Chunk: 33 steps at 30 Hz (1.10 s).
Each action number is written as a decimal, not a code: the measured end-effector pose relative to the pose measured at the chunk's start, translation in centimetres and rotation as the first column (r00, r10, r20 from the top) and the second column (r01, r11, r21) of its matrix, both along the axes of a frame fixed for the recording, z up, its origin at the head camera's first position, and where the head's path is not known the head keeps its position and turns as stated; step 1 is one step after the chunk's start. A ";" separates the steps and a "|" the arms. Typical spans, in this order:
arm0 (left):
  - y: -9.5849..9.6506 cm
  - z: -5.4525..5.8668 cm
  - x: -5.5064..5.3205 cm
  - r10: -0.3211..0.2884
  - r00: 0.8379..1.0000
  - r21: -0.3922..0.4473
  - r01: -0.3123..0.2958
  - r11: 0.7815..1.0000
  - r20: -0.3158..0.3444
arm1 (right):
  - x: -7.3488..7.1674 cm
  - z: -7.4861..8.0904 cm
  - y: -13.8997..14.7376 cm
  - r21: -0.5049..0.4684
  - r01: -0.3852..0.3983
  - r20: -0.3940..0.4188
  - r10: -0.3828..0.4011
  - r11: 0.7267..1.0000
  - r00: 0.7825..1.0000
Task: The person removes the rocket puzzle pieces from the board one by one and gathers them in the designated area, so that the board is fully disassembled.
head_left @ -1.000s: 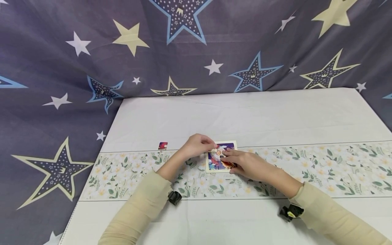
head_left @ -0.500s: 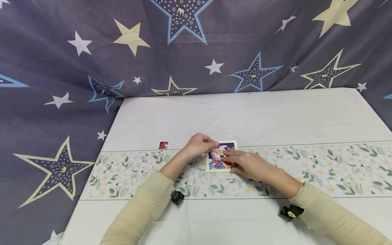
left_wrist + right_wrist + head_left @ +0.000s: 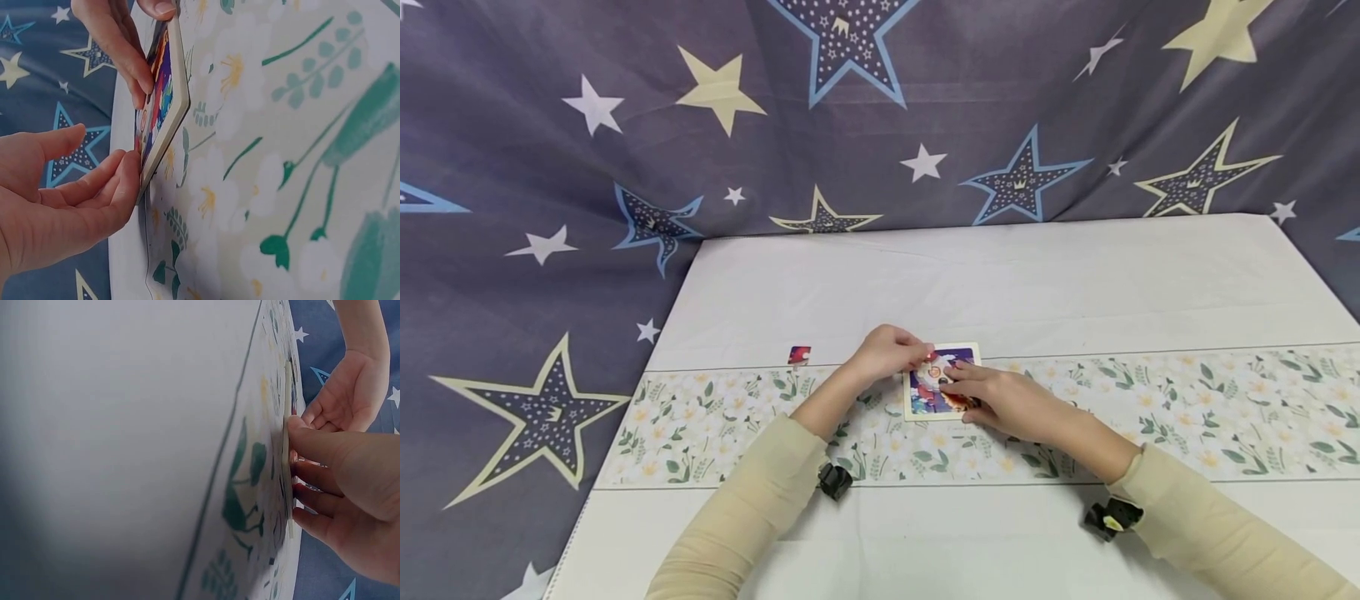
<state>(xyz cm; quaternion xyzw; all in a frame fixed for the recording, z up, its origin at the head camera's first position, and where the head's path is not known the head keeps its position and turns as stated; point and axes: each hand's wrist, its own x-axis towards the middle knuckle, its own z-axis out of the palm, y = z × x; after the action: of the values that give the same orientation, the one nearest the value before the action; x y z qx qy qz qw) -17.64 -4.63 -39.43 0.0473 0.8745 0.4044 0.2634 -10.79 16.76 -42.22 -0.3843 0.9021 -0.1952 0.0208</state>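
Observation:
A small jigsaw puzzle [image 3: 925, 406] with a cream frame and a purple, red and orange picture lies flat on the tablecloth. My left hand [image 3: 882, 352] touches its upper left part with the fingertips, by a red patch. In the left wrist view the thumb of that left hand [image 3: 69, 200] stands apart from the fingers, which rest at the puzzle's edge. From the right, my right hand [image 3: 1015, 406] rests its spread fingers on the picture. The right wrist view has this right hand [image 3: 356, 487] touching the thin board [image 3: 287, 394]. Both hands cover part of the picture.
One loose puzzle piece [image 3: 799, 356], red and purple, lies to the left of the puzzle. The white tablecloth [image 3: 1000, 283] has a flowered band [image 3: 1150, 417] across it. A dark star-patterned cloth [image 3: 647, 108] hangs behind and at the sides.
The left forearm shifts slightly to the right, and the left fingertips stay at the puzzle's upper left. The right hand keeps its place; the loose piece lies where it was.

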 end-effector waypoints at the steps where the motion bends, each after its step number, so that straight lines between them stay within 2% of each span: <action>1: 0.0 0.0 0.1 -0.010 1.000 -0.004 0.010 1.000 -0.010 | 0.0 0.0 0.0 -0.003 0.000 0.001 0.000 1.000 1.000; 6: 0.1 0.2 0.4 -0.061 0.995 -0.036 0.058 0.998 -0.084 | 0.0 0.0 -0.1 -0.015 -0.004 0.004 0.004 1.000 1.000; 11: 0.1 -0.1 0.3 -0.073 0.991 -0.040 0.069 0.997 -0.109 | -0.1 -0.1 -0.1 -0.010 -0.002 0.007 0.002 1.000 1.000; 19: 0.6 -0.8 -0.2 0.008 0.997 0.017 -0.007 1.000 -0.074 | -0.1 -0.1 0.0 -0.010 -0.003 0.008 0.003 1.000 1.000; 22: 0.8 -1.0 -0.3 0.020 0.997 0.022 -0.019 1.000 -0.074 | -0.1 -0.2 0.1 -0.009 -0.003 0.006 0.003 1.000 1.000; 33: 1.0 -1.4 -0.2 0.021 0.986 0.061 -0.011 0.998 -0.164 | 0.0 -0.1 0.1 -0.012 0.005 0.009 -0.005 1.000 1.000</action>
<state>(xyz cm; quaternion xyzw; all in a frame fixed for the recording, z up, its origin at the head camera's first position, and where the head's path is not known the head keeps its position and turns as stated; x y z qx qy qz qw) -17.86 -3.65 -40.87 0.0813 0.8812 0.4271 0.1855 -10.79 16.82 -42.31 -0.3812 0.9017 -0.2026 0.0222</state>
